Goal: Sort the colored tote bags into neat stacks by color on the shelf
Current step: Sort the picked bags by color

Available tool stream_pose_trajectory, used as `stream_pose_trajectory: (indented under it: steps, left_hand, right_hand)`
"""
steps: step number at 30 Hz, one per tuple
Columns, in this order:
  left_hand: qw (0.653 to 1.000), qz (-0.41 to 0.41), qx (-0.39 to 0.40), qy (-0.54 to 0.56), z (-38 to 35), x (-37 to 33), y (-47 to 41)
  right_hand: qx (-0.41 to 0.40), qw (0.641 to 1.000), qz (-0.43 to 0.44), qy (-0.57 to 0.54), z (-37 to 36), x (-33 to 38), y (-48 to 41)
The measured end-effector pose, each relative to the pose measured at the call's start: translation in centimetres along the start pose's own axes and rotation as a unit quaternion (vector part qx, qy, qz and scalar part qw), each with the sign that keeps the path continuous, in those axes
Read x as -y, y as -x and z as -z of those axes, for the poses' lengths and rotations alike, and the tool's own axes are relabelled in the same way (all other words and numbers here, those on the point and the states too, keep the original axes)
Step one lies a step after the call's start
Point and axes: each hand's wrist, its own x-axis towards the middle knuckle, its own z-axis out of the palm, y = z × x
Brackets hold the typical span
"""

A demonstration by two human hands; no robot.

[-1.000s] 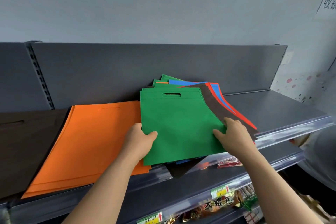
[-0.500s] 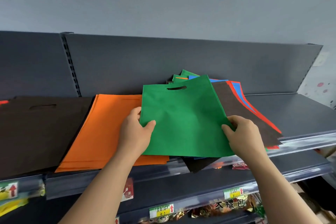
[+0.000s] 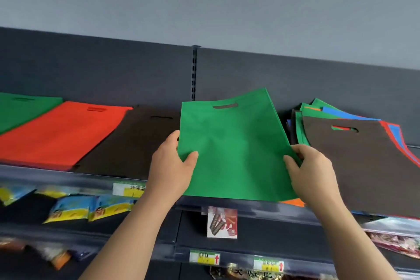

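Note:
I hold a green tote bag [image 3: 234,148] lifted off the top shelf [image 3: 56,176], tilted with its handle slot upward. My left hand [image 3: 172,166] pinches its left edge and my right hand [image 3: 309,166] pinches its right edge. To the right lies a mixed pile [image 3: 354,166] with a brown bag on top and green, blue, red and orange edges showing beneath. Left of the held bag lie a brown stack [image 3: 127,143], a red-orange stack [image 3: 61,129] and a green stack [image 3: 20,109] at the far left.
A dark back panel with a slotted upright [image 3: 193,73] rises behind the shelf. Lower shelves hold snack packets [image 3: 75,209] and yellow price tags [image 3: 204,258]. A small orange corner [image 3: 293,202] shows under the held bag.
Both hands have lifted the green bag off the mixed pile and carried it left. The view has swung left, revealing red-orange and green stacks at the far left.

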Motion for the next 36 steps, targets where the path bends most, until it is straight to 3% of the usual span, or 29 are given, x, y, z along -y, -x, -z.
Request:
stream_pose_trajectory:
  steps: [17,36]
  left_hand:
    - [0.992,0.113,-0.043,-0.038,27.2,17.7,-1.5]
    - [0.974,0.188,-0.1,-0.079,37.4,31.9,-12.9]
  right_hand:
    - [0.103,0.987,0.071,-0.096,-15.2,27.0,8.6]
    - [0.172,0.969,0.132,-0.12,-31.6,43.5,5.2]
